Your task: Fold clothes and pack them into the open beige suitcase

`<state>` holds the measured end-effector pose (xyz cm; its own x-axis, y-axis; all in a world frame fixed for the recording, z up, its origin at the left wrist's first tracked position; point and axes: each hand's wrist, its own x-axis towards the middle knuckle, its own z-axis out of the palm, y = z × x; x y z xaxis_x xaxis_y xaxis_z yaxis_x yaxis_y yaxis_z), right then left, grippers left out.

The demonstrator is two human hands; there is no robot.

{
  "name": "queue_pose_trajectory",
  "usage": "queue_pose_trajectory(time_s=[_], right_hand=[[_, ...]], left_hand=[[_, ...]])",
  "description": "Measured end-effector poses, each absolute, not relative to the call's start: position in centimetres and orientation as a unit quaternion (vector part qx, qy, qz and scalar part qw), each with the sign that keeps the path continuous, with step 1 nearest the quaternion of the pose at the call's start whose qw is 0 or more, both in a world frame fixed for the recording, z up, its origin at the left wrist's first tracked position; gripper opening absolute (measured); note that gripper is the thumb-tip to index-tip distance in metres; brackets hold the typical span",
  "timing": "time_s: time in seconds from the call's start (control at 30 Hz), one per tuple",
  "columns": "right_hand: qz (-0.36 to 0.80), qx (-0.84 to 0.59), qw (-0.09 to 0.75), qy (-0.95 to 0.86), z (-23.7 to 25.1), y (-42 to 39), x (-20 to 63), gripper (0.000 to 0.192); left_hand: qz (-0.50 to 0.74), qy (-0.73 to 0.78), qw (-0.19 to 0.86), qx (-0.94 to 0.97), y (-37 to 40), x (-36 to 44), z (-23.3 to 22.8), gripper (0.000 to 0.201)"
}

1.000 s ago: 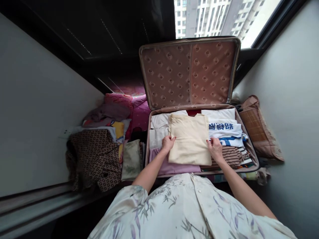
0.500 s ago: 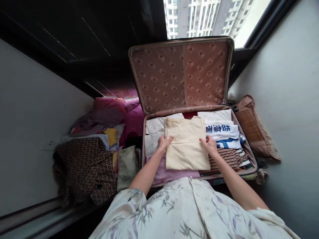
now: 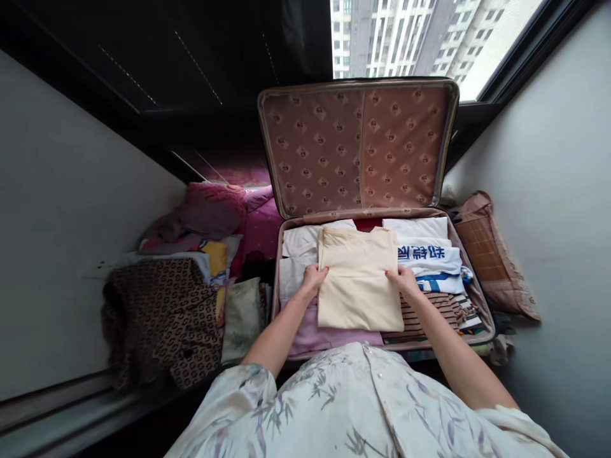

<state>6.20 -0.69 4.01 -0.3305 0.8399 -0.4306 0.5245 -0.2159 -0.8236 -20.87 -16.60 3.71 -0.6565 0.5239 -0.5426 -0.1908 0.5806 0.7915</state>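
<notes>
At the far left, a heap of loose clothes topped by a brown patterned garment [image 3: 165, 315] lay beside the open brown fabric suitcase [image 3: 482, 305], with a folded pale green cloth [image 3: 244, 318] propped just against the case's left wall. Inside the case, the left hand [image 3: 312, 280] rested on the left edge of the folded cream-coloured shirt [image 3: 359, 280], fingers bent over the edge, thumb on top; whether the fingers reached underneath could not be told. The shirt lay in the middle of the case, on top of a lilac garment [image 3: 310, 334] and white folded pieces. The right hand [image 3: 403, 281] pressed flat on the shirt's right edge, fingers together, just beside the white shirt with blue lettering [image 3: 429, 254] and the striped clothes [image 3: 439, 312].

The fold looked likely to slip or bunch if either hand pushed sideways unevenly, since the shirt sat loosely on a soft, uneven stack; a drag to the right could also ruffle the striped pile.

Compared with half a second before, both hands sat at nearly the same spots on the shirt's edges, and the shirt kept its place; the view had mainly shifted slightly to the right.
</notes>
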Motion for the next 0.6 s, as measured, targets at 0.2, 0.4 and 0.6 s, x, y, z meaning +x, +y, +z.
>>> queue_pose_trajectory(time_s=[0.2, 0.4, 0.6], right_hand=[[0.625, -0.560, 0.166, -0.518, 5.1, -1.4, 6.7, 0.032], [0.656, -0.529, 0.145, -0.519, 6.3, -1.3, 6.8, 0.028], [0.656, -0.525, 0.195, -0.506, 7.6, -2.0, 6.7, 0.037]], left_hand=[[0.481, 0.761, 0.424, 0.100, -17.0, -20.5, 4.0, 0.031], [0.494, 0.699, 0.508, 0.096, -17.4, -21.3, 4.2, 0.038], [0.532, 0.692, 0.476, 0.108, -17.5, -21.4, 4.8, 0.042]])
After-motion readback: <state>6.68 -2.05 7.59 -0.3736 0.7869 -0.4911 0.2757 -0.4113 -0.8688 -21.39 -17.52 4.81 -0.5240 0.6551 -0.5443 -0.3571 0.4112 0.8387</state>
